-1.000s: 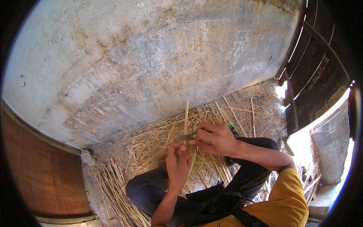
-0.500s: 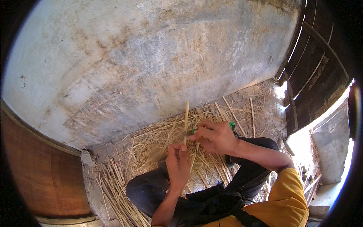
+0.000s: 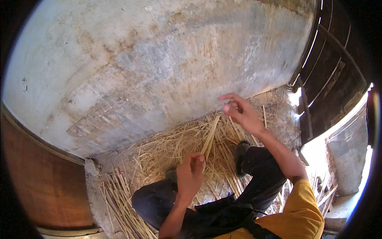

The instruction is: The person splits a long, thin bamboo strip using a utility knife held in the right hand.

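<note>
Person seated on the ground, legs out over a straw heap point(image 3: 171, 149) at the foot of a stained plaster wall point(image 3: 159, 67).

Left hand point(image 3: 190, 175): fingers closed, pinching the lower end of a pale flat stalk point(image 3: 209, 137). The stalk runs up and slightly right from that grip, its tip reaching toward the wall's base, its length lying over the heap.

Right hand point(image 3: 238, 111): raised above the heap, near the wall's lower edge, just right of the stalk's tip. Thumb and forefinger look pressed together, the other fingers loosely spread. Cannot tell whether anything is pinched there; if so, it is too thin to see. It is not touching the stalk.

Other things: a loose bundle of longer stalks point(image 3: 119, 199) lies left of the heap, along the wall's foot. Dark wooden slats point(image 3: 330, 75) stand to the right of the wall, with bright light beyond.

Judgement on the step in hand: it looks like stripping or splitting a single stalk.
- Hold the left pinch firm and low, so the stalk stays taut and does not buckle.
- Draw the right hand along the stalk's own line, not sideways; a sideways pull would probably snap or tear it off course.
- Keep the stalk lifted clear of the heap, so loose straw does not snag it.
</note>
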Demonstrator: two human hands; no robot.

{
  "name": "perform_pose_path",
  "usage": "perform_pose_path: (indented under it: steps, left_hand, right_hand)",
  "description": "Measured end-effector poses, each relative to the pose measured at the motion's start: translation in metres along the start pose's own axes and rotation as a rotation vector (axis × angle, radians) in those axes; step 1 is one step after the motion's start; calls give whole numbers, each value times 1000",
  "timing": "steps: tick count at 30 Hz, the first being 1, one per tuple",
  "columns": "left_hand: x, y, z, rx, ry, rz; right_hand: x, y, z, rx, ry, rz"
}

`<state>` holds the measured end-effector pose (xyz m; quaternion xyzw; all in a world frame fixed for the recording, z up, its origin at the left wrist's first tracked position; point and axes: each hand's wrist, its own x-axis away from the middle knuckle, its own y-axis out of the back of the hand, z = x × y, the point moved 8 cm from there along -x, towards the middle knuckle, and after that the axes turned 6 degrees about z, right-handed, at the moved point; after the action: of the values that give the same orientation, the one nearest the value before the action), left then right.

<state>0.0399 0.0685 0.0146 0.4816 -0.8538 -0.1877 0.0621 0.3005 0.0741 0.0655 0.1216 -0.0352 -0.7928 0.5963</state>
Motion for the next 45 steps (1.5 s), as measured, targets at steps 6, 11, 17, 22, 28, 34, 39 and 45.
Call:
perform_pose_path:
  steps: [6,11,17,22,28,34,39,45]
  left_hand:
    - [-4,13,1,-253,-89,-47]
    - [8,44,-51,-650,-446,-481]
    - [1,36,-9,-103,-159,-184]
    - [-11,22,2,313,-168,-123]
    - [-7,21,13,518,-176,-83]
    - [-5,22,1,416,-127,87]
    - [4,-8,-8,499,29,393]
    - [6,-21,-11,525,63,449]
  right_hand:
    - [6,-35,-13,76,-69,272]
    - [6,-31,-28,-1,-162,231]
    - [22,-56,-49,-501,-365,204]
    - [51,-105,-46,-541,-400,420]
    - [67,-128,-45,-425,-432,517]
    - [46,-102,-27,-403,-267,282]
    - [40,-94,0,-422,-236,316]
    - [37,-86,-1,-268,-97,288]
